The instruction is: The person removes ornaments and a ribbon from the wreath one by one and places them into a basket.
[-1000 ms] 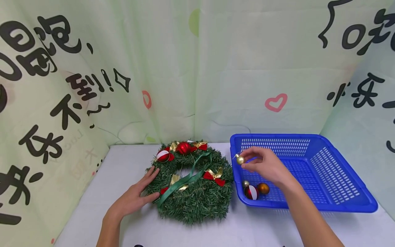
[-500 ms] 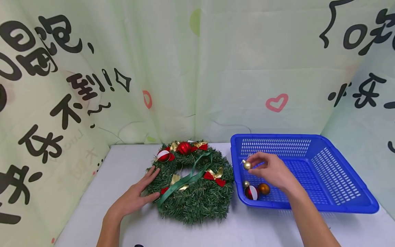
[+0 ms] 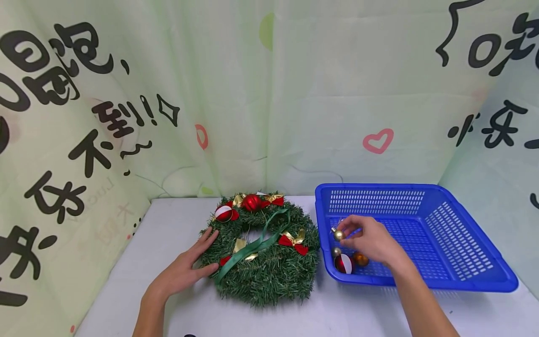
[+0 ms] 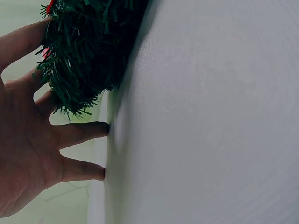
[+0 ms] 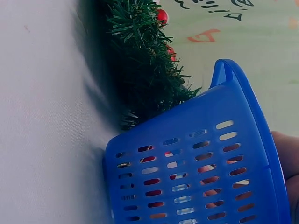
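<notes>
Behind the artificial pine wreath (image 3: 269, 278) hangs a pale green curtain (image 3: 311, 93) printed with black characters; under the wreath is a white table (image 3: 122, 262). Just right of the wreath I can see a blue plastic basket (image 3: 414, 236) with slotted walls. At the wreath's left edge rests the person's left hand (image 3: 187, 269), thumb and fingers spread wide, gripping nothing. On its right side, above the basket's nearest end, the right hand (image 3: 370, 238) has its fingers bent into a pinch. A green ribbon (image 3: 244, 253) crosses the wreath; red-and-gold bows (image 3: 294, 241), a red-and-white ball (image 3: 224, 213) and a red ball (image 3: 251, 202) sit on its foliage. Right of the wreath, in the basket, another red-and-white ball (image 3: 344, 264) lies beside an amber ball (image 3: 361, 259) and a little pale gold bauble (image 3: 336, 252). Over them, a small gold bauble (image 3: 338, 235) is pinched between the right hand's thumb and fingertips
</notes>
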Tool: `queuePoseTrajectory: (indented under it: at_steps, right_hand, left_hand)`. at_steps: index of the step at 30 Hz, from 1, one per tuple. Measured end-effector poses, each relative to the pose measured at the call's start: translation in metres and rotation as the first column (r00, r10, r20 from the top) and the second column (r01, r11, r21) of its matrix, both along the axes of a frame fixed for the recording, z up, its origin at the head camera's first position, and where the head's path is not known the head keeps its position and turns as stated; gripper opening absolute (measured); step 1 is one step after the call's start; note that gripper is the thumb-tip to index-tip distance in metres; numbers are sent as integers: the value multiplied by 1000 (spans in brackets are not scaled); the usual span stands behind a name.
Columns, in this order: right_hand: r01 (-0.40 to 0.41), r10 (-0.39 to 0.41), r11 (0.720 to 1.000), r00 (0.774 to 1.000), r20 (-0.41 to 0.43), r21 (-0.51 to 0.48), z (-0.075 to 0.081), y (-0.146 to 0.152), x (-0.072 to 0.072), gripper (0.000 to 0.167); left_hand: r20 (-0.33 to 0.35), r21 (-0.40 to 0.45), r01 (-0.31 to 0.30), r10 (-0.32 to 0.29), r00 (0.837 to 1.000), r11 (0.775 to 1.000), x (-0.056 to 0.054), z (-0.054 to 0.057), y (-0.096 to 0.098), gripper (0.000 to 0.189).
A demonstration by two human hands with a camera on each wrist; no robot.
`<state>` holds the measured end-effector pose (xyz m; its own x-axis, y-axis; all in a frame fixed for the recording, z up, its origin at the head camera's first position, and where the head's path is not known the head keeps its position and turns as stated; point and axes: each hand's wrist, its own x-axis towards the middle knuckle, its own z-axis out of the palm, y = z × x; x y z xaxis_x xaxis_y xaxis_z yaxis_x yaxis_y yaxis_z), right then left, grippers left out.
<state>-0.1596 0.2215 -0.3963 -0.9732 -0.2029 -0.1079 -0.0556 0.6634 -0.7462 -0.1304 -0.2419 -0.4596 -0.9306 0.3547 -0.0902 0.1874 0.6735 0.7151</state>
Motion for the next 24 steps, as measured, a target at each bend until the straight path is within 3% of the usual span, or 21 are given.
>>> queuePoseTrajectory:
  at_steps: [24]
  right_hand:
    - [-13,13,1000,1000,-11,21,-10,0,0,22]
  left_hand:
    - [-8,2,1,-1,1000,1000,-1,-3,-1,82]
